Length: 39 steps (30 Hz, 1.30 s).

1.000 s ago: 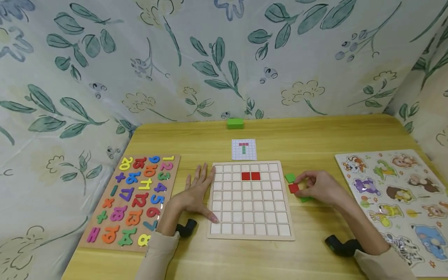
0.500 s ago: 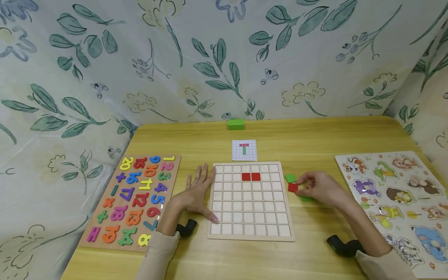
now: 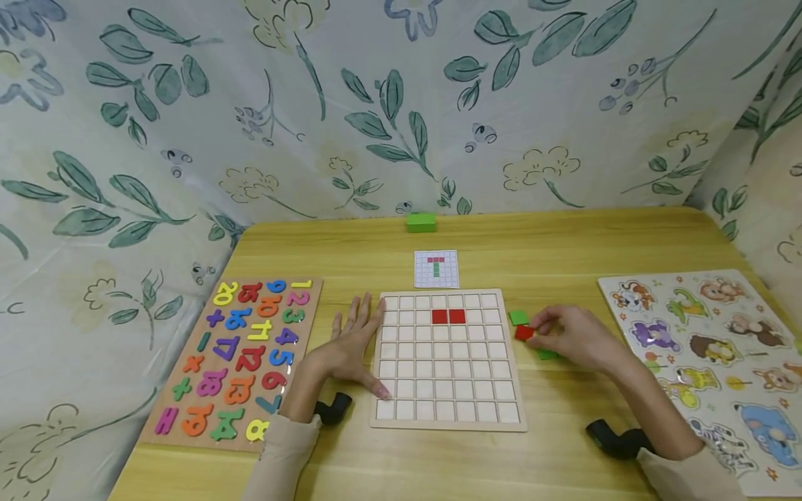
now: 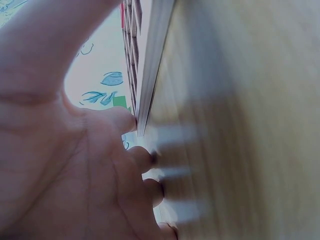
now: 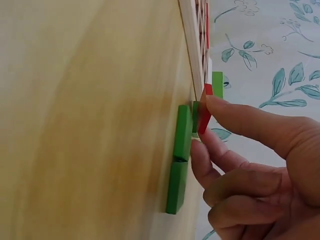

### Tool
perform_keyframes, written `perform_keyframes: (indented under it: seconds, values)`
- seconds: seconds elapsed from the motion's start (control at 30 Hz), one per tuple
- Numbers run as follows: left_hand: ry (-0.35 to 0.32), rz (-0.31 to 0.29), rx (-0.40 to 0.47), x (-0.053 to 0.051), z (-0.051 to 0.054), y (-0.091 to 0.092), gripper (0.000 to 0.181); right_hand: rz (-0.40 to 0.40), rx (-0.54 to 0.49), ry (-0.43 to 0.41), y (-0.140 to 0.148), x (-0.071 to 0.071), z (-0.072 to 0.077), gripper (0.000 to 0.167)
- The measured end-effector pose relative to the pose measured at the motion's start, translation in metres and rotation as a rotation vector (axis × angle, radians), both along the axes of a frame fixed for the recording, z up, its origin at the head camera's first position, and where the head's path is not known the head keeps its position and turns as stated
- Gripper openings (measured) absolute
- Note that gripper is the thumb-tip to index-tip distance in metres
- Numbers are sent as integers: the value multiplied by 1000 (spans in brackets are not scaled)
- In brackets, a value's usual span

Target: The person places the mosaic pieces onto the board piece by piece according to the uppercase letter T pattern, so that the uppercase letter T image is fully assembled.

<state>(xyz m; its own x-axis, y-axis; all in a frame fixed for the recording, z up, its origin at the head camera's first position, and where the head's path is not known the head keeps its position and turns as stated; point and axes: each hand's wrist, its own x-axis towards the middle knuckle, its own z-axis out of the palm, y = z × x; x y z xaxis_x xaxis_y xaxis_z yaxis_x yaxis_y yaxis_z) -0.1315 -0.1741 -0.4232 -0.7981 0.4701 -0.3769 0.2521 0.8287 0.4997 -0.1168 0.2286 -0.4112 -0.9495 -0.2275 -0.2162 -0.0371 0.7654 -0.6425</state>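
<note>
In the head view, a wooden grid board lies at the middle of the table, with two red square tiles side by side in its second row. My left hand is spread along the board's left edge, thumb on the lower frame. Right of the board, my right hand pinches a red tile between thumb and finger. The right wrist view shows this tile tilted, off the table. Green tiles lie flat just below it; one green tile sits nearer the board's upper right.
Behind the board lies a card printed with a red and green T. A green block stands at the table's back edge. To the left is a number puzzle; to the right, an animal puzzle. Black wrist devices show beneath both forearms.
The red tile by my right hand has gone from lying among the green tiles to being pinched and tilted up slightly. My left hand stays in place.
</note>
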Motion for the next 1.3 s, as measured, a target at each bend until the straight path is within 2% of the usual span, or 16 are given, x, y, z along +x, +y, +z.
perform_keyframes:
  seconds: [0.13, 0.33, 0.6, 0.97, 1.3]
  values:
    - [-5, -2, -6, 0, 0, -1, 155, -15, -8, 19, 0, 1, 3, 29]
    - [2, 2, -7, 0, 0, 0, 155, -58, -80, -27, -10, -3, 12, 36]
    - [0, 1, -7, 0, 0, 1, 155, -49, -97, 8, -54, -20, 22, 26]
    - [6, -1, -1, 0, -1, 0, 156, 40, -158, 0, -127, -44, 16, 15]
    - [5, 5, 1, 1, 1, 0, 155, 26, -153, 0, -151, -51, 11, 14]
